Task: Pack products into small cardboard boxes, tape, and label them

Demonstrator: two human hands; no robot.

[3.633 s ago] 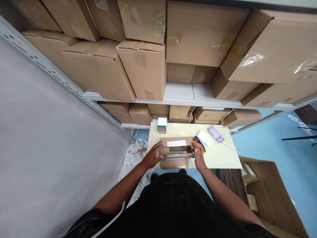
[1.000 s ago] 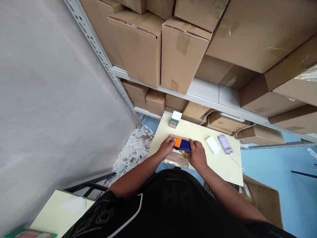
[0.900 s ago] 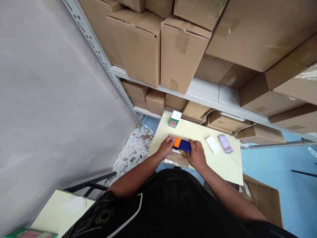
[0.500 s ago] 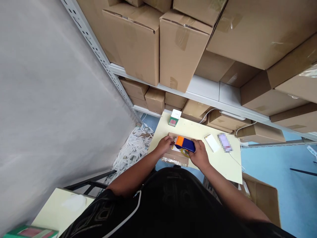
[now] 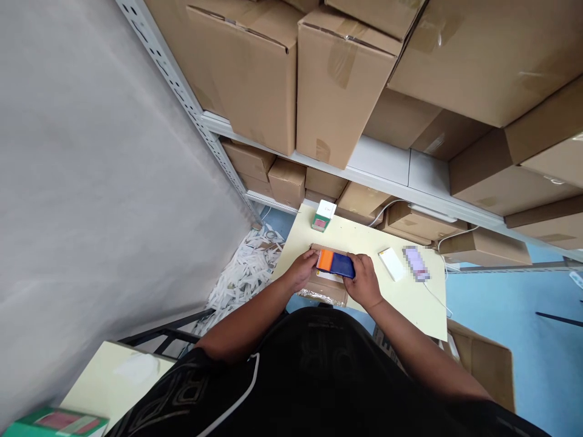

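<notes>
A small brown cardboard box (image 5: 324,287) lies on the pale yellow table (image 5: 410,300) in front of me. My right hand (image 5: 364,283) grips an orange and blue tape dispenser (image 5: 335,263) and presses it on the box top. My left hand (image 5: 301,271) rests curled on the box's left end, steadying it. A white label on the box is mostly hidden under the dispenser.
A small green and white carton (image 5: 323,216) stands at the table's far edge. A white flat object (image 5: 392,264) and a blurred purple item (image 5: 415,263) lie to the right. Shredded white paper (image 5: 246,279) covers the floor at left. Shelves hold stacked cardboard boxes (image 5: 339,79). An open carton (image 5: 487,370) sits at right.
The dispenser, earlier lying beside the box, is now in my right hand on the box top. In the last half second it slid slightly left along the top. My head has turned left.
</notes>
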